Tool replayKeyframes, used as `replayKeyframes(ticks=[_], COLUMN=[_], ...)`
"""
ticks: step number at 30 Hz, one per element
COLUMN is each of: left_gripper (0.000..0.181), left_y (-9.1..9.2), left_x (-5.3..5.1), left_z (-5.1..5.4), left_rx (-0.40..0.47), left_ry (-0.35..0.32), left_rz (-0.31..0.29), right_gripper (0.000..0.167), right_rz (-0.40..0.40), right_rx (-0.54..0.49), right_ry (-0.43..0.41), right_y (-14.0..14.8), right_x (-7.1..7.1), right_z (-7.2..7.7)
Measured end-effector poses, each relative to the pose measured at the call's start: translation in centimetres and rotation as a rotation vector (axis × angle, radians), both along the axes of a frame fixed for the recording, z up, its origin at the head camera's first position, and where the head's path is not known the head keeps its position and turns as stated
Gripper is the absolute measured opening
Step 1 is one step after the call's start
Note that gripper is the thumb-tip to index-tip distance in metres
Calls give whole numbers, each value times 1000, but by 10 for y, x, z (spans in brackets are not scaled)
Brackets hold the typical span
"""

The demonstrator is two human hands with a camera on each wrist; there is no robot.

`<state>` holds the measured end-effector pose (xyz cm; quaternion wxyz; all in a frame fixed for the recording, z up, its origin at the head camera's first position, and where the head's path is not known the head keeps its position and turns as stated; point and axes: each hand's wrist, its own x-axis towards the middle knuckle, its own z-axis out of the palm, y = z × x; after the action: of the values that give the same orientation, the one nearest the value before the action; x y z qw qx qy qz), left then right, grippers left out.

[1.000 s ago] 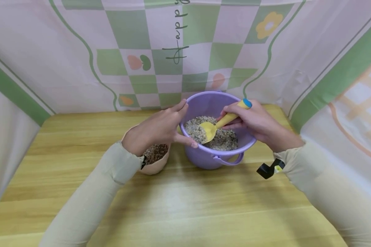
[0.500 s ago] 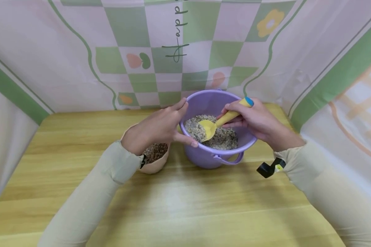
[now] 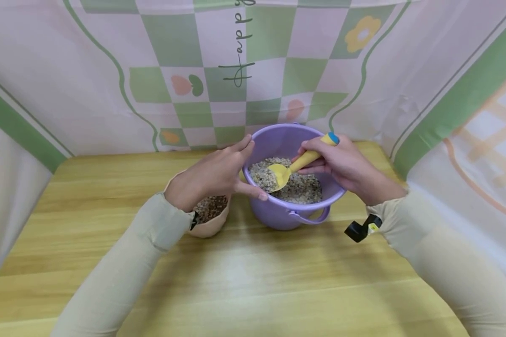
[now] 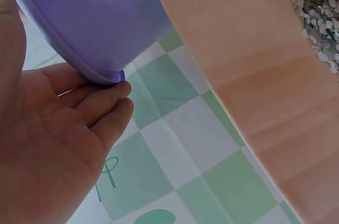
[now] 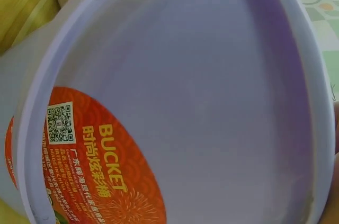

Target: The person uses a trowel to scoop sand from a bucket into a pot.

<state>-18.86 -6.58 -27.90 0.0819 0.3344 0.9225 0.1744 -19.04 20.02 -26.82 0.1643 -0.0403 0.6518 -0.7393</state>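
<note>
Hardly anything has moved; the right hand (image 3: 339, 163) still curls round the yellow scoop (image 3: 280, 175), dipped toward 8 o'clock in the grit (image 3: 307, 192); the left hand (image 3: 211, 174), thumb set wide, holds the purple bucket (image 3: 274, 217) at 9 o'clock; scooping seems unfinished.

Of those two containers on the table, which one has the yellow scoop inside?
The purple bucket on the right: the right hand holds the yellow scoop inside it. The peach pot to its left shows grains but no scoop.

A wood-grained table (image 3: 244, 285) bears a purple bucket (image 3: 274, 217) beside a peach-coloured pot (image 3: 212, 227).
</note>
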Motion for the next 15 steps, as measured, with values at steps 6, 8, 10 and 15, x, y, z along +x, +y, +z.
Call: replayKeyframes(ticks=[6, 8, 10, 15], left_gripper=[129, 129, 130, 130], left_y=[0, 0, 0, 0], left_x=[0, 0, 0, 0], left_z=[-2, -3, -4, 0], left_rx=[-5, -8, -9, -12], left_ry=[-5, -4, 1, -6], left_rz=[4, 3, 3, 6], right_gripper=[13, 12, 12, 12], right_rz=[5, -1, -6, -2], right_rx=[-26, -35, -40, -53], right_ry=[-1, -3, -3, -19], right_y=[2, 3, 3, 5], right_x=[-2, -1, -1, -1], right_z=[-3, -4, -3, 1])
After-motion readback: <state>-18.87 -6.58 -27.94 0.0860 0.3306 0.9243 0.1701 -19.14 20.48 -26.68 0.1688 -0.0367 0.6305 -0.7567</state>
